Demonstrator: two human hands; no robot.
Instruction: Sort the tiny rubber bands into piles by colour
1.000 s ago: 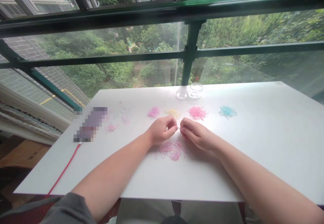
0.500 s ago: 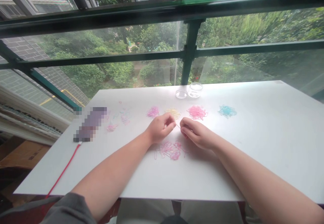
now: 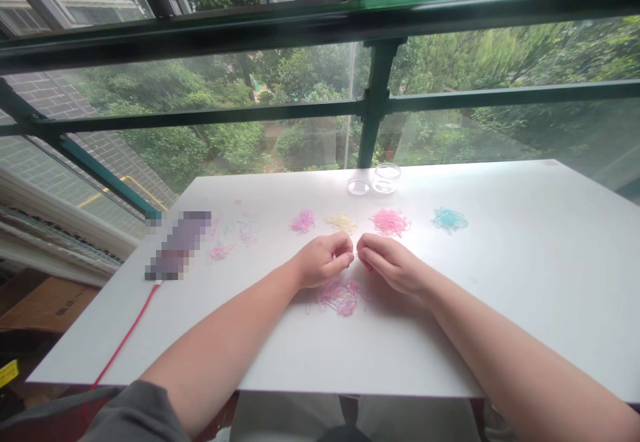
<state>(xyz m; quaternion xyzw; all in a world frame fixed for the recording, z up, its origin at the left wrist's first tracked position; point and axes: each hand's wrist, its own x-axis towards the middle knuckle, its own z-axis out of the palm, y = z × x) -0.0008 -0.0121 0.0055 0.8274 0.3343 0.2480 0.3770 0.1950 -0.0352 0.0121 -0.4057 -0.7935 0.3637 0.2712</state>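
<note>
My left hand (image 3: 327,259) and my right hand (image 3: 385,261) meet over the table's middle, fingertips pinched and almost touching. Between them a sliver of a thin, pale loop shows, apparently a small rubber band (image 3: 355,254); the rest is hidden by fingers. Just below lies a loose heap of mixed pink and pale bands (image 3: 340,297), partly behind my left hand. Beyond the hands are a purple pile (image 3: 303,221), a yellow pile (image 3: 341,222), a pink pile (image 3: 390,222) and, further right, a teal pile (image 3: 449,219).
A clear round jar (image 3: 387,179) and a shallow clear dish or lid (image 3: 358,187) stand at the white table's (image 3: 530,282) back edge. Scattered bands (image 3: 247,232) lie at left, beside a pixelated dark object (image 3: 180,245) with a red cable (image 3: 125,335). A green railing (image 3: 373,102) runs behind.
My left hand has shifted slightly right, closing the gap to my right hand. The pink strand that spanned the two hands is now mostly hidden. My right hand has barely moved.
</note>
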